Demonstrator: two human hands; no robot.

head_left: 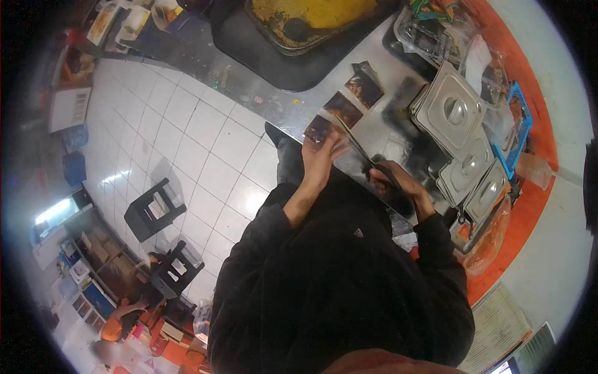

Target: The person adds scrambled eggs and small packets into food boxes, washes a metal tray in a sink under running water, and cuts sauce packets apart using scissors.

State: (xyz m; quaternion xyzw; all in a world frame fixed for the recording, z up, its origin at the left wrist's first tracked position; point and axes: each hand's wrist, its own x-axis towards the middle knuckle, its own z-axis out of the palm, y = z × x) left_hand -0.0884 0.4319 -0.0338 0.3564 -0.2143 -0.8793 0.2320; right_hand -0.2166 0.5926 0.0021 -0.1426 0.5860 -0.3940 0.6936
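Three dark, glossy packets lie in a row on the steel counter: a far packet (365,86), a middle packet (343,110) and a near packet (317,129). My left hand (321,159) touches the near packet, its fingers apart over the counter's edge. A long, thin tool (356,142), seemingly a knife or scissors, reaches from my right hand (393,179) toward the packets. My right hand is closed around the tool's dark handle. The tool's tip lies near the middle packet.
Steel lids (456,111) are stacked at the right, beside a blue basket (516,131). A black tray (249,53) holding a pan with yellow food stands at the far side. Two black stools (156,209) stand on the tiled floor at the left, with a person beyond.
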